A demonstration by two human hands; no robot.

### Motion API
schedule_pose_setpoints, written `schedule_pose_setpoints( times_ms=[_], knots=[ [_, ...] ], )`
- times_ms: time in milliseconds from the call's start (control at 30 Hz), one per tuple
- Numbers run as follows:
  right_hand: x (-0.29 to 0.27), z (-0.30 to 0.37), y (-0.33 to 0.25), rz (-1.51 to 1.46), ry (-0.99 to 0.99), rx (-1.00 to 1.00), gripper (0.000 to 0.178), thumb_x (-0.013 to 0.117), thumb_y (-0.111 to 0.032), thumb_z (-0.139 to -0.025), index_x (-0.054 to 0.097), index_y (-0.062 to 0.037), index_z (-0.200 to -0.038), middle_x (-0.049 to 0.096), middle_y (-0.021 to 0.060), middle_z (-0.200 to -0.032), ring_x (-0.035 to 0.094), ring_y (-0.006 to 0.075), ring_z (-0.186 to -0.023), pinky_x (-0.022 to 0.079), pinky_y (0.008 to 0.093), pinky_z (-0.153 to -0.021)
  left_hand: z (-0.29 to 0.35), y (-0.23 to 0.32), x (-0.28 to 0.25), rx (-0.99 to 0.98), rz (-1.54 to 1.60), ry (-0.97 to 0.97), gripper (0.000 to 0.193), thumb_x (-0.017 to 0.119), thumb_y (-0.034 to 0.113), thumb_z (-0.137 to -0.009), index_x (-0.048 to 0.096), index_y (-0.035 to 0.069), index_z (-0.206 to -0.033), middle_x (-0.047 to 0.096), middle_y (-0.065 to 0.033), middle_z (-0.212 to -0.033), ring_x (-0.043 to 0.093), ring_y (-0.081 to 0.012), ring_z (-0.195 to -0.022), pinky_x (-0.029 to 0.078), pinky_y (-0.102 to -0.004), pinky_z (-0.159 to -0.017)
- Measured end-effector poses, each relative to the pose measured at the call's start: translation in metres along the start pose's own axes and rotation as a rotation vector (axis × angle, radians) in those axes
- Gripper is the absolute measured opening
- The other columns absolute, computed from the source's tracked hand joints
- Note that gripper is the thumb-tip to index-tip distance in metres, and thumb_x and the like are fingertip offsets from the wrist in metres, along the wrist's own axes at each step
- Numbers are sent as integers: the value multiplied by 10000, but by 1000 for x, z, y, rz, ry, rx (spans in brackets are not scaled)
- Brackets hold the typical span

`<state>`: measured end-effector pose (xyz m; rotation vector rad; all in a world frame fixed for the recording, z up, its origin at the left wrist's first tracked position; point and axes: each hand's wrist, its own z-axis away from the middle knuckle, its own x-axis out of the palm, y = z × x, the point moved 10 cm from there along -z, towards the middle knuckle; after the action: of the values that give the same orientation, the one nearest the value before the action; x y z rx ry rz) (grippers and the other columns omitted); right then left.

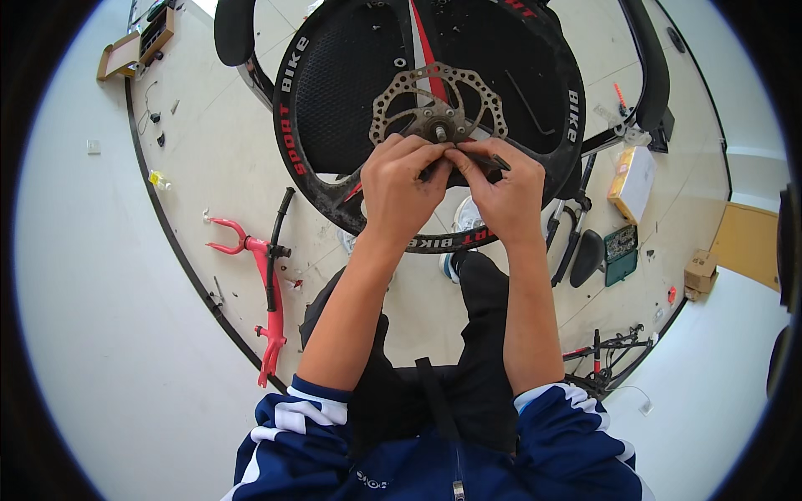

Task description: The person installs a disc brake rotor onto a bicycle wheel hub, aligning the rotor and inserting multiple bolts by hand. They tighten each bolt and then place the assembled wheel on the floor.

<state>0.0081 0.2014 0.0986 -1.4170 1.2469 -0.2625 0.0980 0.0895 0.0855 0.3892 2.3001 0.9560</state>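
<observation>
A black bicycle wheel [288, 108] with red and white markings lies flat across a black chair seat [338, 92]. At its centre is a metal disc brake rotor [386, 104] bolted to the hub, with the axle end [441, 132] pointing up. My left hand [403, 179] is closed in a pinch at the rotor's near edge; its fingers hide whatever is between them. Beside it, fingertips almost touching, my right hand [511, 188] is closed round a short dark rod-like tool [499, 163]. An L-shaped hex key [529, 104] rests right of the rotor.
Chair armrests [236, 32] flank the wheel. A pink bicycle frame [271, 292] lies on the floor at left. To the right are a white and yellow box [632, 184], a green case of small parts [621, 255], a cardboard box [700, 271] and dark bicycle parts [606, 359].
</observation>
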Motion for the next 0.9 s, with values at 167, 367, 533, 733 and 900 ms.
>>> schedule_pose_setpoints(
  times_ms=[167, 367, 533, 733, 900],
  knots=[
    [0, 1, -9, 39, -6, -106, 188, 720, 47, -811, 743, -6, -989, 709, 114, -915, 698, 254, -743, 561, 289, -663, 0, 2, 1, 21, -14, -14, 185, 791, 6, -648, 763, 28, -830, 684, -48, -746, 615, -225, -680, 494, -328, -625],
    [-2, 3, -8, 70, 11, -130, 201, 726, 60, -793, 749, -4, -982, 728, 115, -934, 716, 248, -788, 570, 298, -696, 0, 4, 3, 42, -31, -52, 229, 797, -14, -645, 758, 9, -870, 687, -76, -764, 641, -237, -701, 514, -321, -639],
    [-2, 5, -16, 94, 24, -166, 180, 746, 63, -789, 757, 3, -958, 752, 118, -910, 737, 225, -817, 572, 288, -738, 1, 0, 2, 14, 21, -69, 245, 795, -13, -648, 759, 6, -890, 688, -81, -767, 650, -244, -713, 518, -324, -645],
    [-2, 6, -12, 111, 58, -132, 155, 764, 62, -780, 748, 17, -927, 751, 121, -885, 738, 208, -773, 572, 273, -690, -1, -1, 2, 21, 8, -50, 228, 802, 39, -631, 773, 47, -857, 685, -33, -752, 626, -225, -705, 491, -340, -650],
    [-1, 8, -8, 90, 105, -147, 163, 808, 4, -766, 702, 10, -891, 698, 104, -824, 690, 236, -688, 550, 288, -631, -2, 1, 2, 10, -14, -61, 231, 788, 22, -636, 778, 49, -866, 685, -34, -752, 624, -222, -703, 499, -337, -649]
  ],
)
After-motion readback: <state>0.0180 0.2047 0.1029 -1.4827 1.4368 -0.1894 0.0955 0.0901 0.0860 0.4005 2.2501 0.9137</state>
